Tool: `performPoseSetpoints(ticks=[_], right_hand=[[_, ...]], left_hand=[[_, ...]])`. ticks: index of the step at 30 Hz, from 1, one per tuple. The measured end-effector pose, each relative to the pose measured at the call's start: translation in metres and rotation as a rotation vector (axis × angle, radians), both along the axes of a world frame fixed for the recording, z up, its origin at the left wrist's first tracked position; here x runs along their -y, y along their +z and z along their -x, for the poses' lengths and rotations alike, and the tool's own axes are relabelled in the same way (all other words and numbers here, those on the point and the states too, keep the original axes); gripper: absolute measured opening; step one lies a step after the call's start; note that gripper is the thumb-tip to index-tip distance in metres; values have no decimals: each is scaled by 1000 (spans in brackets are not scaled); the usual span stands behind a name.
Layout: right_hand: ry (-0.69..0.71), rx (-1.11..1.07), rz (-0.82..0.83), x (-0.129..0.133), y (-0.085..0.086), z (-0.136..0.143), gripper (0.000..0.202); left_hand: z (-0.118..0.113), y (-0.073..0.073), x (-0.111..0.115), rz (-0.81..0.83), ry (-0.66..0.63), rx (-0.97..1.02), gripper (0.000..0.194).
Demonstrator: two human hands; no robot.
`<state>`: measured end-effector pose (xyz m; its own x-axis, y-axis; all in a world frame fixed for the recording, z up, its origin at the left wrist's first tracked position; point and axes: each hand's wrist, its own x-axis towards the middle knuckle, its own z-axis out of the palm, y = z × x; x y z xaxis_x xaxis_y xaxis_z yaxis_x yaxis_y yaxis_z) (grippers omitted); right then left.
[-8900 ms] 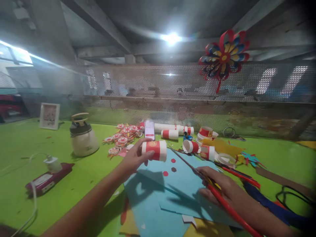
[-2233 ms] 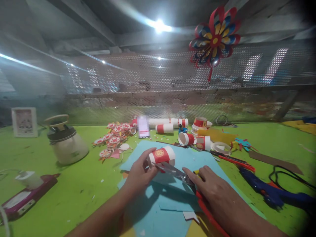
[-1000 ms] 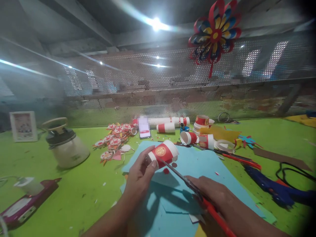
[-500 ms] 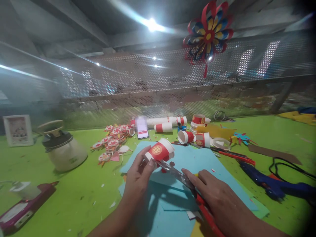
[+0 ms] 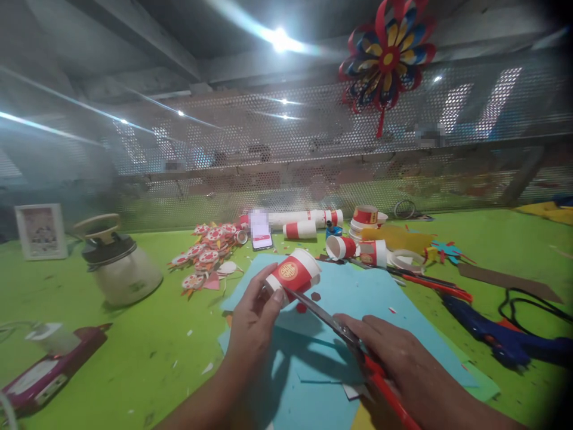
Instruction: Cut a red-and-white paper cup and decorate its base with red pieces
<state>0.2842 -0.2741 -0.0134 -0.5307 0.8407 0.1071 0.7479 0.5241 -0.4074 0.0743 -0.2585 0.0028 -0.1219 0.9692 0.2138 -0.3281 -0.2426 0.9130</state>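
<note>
A red and white paper cup (image 5: pixel 299 270) with a gold emblem lies tilted on its side in my left hand (image 5: pixel 256 304), whose fingers wrap its base end with the thumb in front. My right hand (image 5: pixel 394 349) grips red-handled scissors (image 5: pixel 333 322). The blade tips meet the lower side of the cup near my left thumb; whether they are cutting into it I cannot tell. Both hands are above light blue paper sheets (image 5: pixel 313 358), where small red scraps (image 5: pixel 301 308) lie beneath the cup.
Behind the paper are more paper cups (image 5: pixel 341 247), a phone (image 5: pixel 261 233) and a tape roll (image 5: pixel 407 261). To the right lie a blue glue gun (image 5: pixel 496 331) and another pair of scissors (image 5: pixel 441 285). Leftward are paper cutouts (image 5: pixel 208 257), a lidded jar (image 5: pixel 120 269) and a purple power strip (image 5: pixel 49 370).
The view has shifted slightly, so everything sits a little further right. The scissor blades look closer together, and my right hand's fingers have drawn in. My left hand still holds the cup.
</note>
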Motion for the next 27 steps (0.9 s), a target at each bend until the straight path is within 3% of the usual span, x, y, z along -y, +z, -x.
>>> performPoseSetpoints(ticks=[9, 17, 23, 27], right_hand=[[-1, -18, -90, -5, -8, -6, 47], [41, -70, 60, 1, 0, -5, 38], [-2, -71, 56, -1, 2, -4, 47], [52, -156, 57, -1, 5, -1, 26]], left_hand=[[-3, 1, 5, -54, 9, 62, 39], [-4, -7, 1, -64, 106, 12, 41], [-4, -5, 3, -82, 69, 53, 41], [-5, -2, 4, -85, 100, 43, 42]])
